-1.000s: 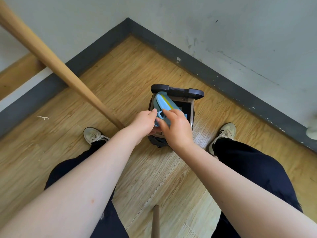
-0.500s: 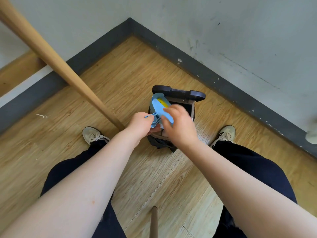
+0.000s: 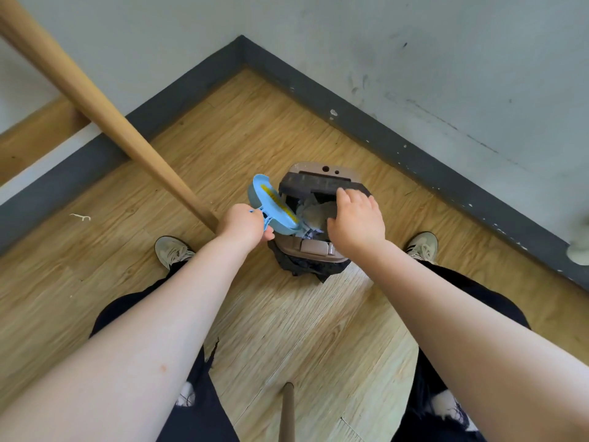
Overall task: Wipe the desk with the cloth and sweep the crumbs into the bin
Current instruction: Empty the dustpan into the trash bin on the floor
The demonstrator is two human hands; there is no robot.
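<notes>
Floor: wood-grain laminate planks, honey-toned near the corner and paler, washed with light, between the person's feet; a thin white scrap lies on it at the left.
Walls: pale grey painted plaster, scuffed and speckled with dark marks, meeting in a corner; a dark grey skirting band with chipped white spots runs along the base.
Bin: small, boxy brown plastic bin with rounded corners, standing on the floor near the corner; its dark lid is tipped up at the far side, a black liner bag bulges out under the near rim, and crumpled pale paper fills the opening.
Dustpan: light blue plastic scoop, smooth and curved, with a yellow strip along its inner face; it is tilted, its lower edge at the left rim of the bin opening.
Left hand: left hand curled round the dustpan's blue handle, gripping it.
Right hand: right hand over the right side of the bin, holding nothing, fingers loosely bent and fingertips at the lid; whether they touch it I cannot tell.
Poles: smooth, round tan wooden pole slants from top left down behind the left hand; a second, darker pole end rises at the bottom edge.
Clothing: dark trousers, frayed with rips, and pale worn sneakers.
Writing: none readable; the cloth is not in view.
</notes>
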